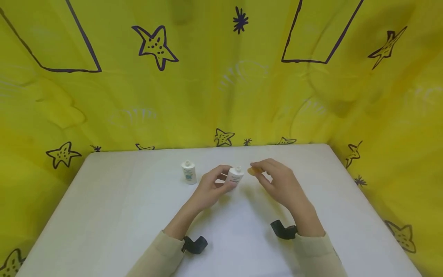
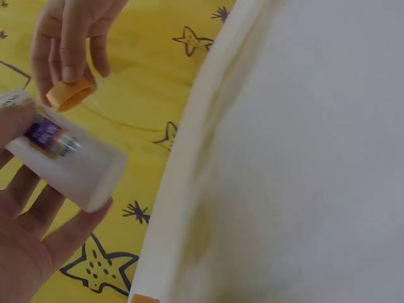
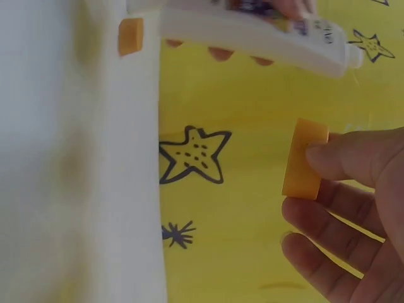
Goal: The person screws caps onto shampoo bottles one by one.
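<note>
My left hand (image 1: 209,188) grips a white bottle (image 1: 234,177), thumb on one side and fingers on the other. The bottle leans with its bare neck toward the right. In the left wrist view a purple label (image 2: 45,134) shows on its side by the thumb. Just right of the neck, my right hand (image 1: 282,184) pinches an orange cap (image 3: 305,159) between thumb and fingers. The cap is apart from the bottle, its hollow side visible in the left wrist view. A second white bottle (image 1: 189,172), also with a bare neck, stands upright left of my left hand.
A white-covered table (image 1: 114,207) lies under both hands. Behind it hangs a yellow curtain (image 1: 194,100) with dark starfish drawings. Another orange piece (image 3: 130,36) sits at the table's edge in the right wrist view. Each wrist wears a black camera mount (image 1: 195,245).
</note>
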The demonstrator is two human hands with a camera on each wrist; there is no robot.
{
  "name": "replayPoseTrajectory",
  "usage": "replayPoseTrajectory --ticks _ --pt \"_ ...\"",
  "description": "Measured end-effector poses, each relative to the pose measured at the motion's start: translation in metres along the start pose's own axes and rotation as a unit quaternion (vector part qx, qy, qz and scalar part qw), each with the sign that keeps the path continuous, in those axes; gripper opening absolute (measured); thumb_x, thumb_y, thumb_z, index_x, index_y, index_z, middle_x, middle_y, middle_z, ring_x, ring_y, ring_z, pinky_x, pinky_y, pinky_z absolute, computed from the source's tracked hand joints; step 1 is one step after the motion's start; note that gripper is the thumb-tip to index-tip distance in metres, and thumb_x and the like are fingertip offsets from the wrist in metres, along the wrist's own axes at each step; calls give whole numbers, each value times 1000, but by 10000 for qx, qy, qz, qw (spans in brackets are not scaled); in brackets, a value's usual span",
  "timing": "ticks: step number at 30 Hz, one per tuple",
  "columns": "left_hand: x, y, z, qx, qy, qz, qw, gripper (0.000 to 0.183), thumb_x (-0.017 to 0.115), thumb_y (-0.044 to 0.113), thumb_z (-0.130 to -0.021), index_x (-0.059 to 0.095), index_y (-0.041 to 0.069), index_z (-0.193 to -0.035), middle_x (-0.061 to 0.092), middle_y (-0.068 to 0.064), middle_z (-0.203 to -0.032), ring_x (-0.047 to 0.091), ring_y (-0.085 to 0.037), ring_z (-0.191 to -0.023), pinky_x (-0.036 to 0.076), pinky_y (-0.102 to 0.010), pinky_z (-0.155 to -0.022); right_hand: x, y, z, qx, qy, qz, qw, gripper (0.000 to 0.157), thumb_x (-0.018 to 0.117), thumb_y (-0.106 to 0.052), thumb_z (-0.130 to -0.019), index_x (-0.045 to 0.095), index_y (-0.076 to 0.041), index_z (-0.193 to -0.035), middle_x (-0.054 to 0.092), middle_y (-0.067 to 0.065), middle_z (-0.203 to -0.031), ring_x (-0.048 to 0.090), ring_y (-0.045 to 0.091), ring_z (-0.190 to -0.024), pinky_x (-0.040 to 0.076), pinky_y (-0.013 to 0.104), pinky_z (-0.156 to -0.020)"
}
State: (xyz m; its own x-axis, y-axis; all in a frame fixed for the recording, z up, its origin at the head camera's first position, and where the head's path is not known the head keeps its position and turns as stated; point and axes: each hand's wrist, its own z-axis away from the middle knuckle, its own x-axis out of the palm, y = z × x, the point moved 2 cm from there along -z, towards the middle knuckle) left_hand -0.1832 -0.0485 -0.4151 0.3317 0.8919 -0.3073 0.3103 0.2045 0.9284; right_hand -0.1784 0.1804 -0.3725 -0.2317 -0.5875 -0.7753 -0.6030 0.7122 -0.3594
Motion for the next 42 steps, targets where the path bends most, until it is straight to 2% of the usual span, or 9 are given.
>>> replayPoseTrajectory --ticks 2,5,8,14,20,27,36,42 --pt "1 -1 2 -72 -18 -49 10000 36 71 22 -94 59 21 -127 65 1 -120 63 -21 -110 56 -35 -91 -1 -2 1 -71 27 20 10000 27 76 -10 -88 72 -13 -114 71 -5 -109 65 13 -91 57 35 -75" --pt "3 -2 6 -102 -127 -99 9998 35 71 20 -93 60 20 -127 65 3 -119 63 -21 -111 56 -36 -92 -4 -5 4 -97 23 35 9999 29 76 -11 -88 71 -14 -116 71 -6 -108 64 11 -90 57 33 -75" --pt "3 0 8 -8 -256 -111 9996 35 71 18 -93 60 19 -125 66 3 -117 64 -21 -108 56 -39 -91 -9 -9 8 -146 28 -29 9999 32 76 -11 -88 69 -15 -119 70 -6 -108 65 10 -91 57 32 -75" --pt "4 9 13 110 -354 -253 9990 35 70 19 -93 60 18 -126 65 4 -118 64 -19 -106 56 -40 -89 -16 -16 11 -302 172 -570 9978 31 75 -10 -88 69 -13 -119 70 -5 -112 67 10 -92 58 27 -71" --pt "8 15 17 126 -608 -385 9973 35 68 28 -95 59 19 -128 64 6 -120 62 -19 -109 55 -37 -90 -21 -23 12 -483 356 -1027 9929 30 74 -5 -87 69 -9 -116 71 -1 -113 68 12 -90 56 19 -74" --pt "9 19 21 143 -667 -483 9965 37 70 27 -94 60 20 -128 64 10 -120 62 -13 -107 56 -32 -88 -21 -27 11 -497 285 -1165 9915 29 75 -7 -87 69 -10 -116 71 -2 -111 67 10 -90 56 22 -76" --pt "7 20 22 189 -716 -444 9963 35 71 24 -94 61 20 -126 65 10 -118 64 -21 -107 56 -33 -86 -19 -32 10 -700 296 -1283 9888 26 75 -6 -87 70 -11 -112 71 -2 -111 66 10 -90 55 20 -75" --pt "6 20 22 186 -718 -496 9960 35 71 25 -94 61 20 -127 64 9 -119 63 -21 -107 56 -34 -86 -17 -34 11 -681 117 -1367 9882 27 74 -6 -88 69 -12 -114 70 -4 -110 65 9 -92 56 21 -75"
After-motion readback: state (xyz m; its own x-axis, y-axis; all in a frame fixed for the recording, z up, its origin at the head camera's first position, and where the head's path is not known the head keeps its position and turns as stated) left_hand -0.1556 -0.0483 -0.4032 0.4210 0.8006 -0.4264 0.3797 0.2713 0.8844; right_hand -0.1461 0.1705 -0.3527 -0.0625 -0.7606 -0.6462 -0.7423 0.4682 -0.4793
